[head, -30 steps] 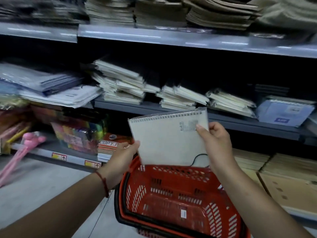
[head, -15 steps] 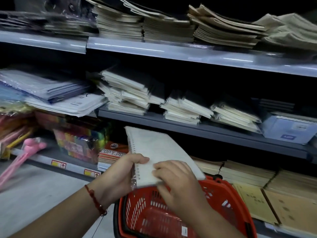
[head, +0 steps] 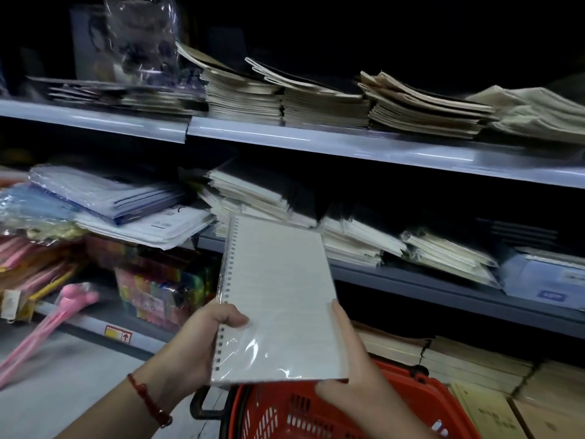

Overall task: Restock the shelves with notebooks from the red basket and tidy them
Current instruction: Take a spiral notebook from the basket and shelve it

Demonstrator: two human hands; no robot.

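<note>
A white spiral-bound notebook (head: 278, 299) in clear wrap is held flat in front of me, spine to the left, its far end pointing at the middle shelf (head: 411, 283). My left hand (head: 202, 340) grips its spine edge with the thumb on top. My right hand (head: 357, 369) holds its near right corner and right edge, fingers along the side. The red basket (head: 421, 403) sits below the notebook at the bottom centre, mostly hidden by my hands. Leaning stacks of white notebooks (head: 357, 239) lie on the middle shelf just beyond.
The top shelf (head: 316, 134) carries stacks of brown and cream notebooks (head: 316, 103). Wrapped blue and white pads (head: 104, 198) lie at the middle left. Colourful packs (head: 158, 286) and a pink item (head: 72, 302) sit at the lower left. Brown notebooks (head: 474, 369) fill the bottom right shelf.
The notebook has gone from upright over the basket to flat and raised toward the middle shelf. My right hand shifted from its top face to its near right corner.
</note>
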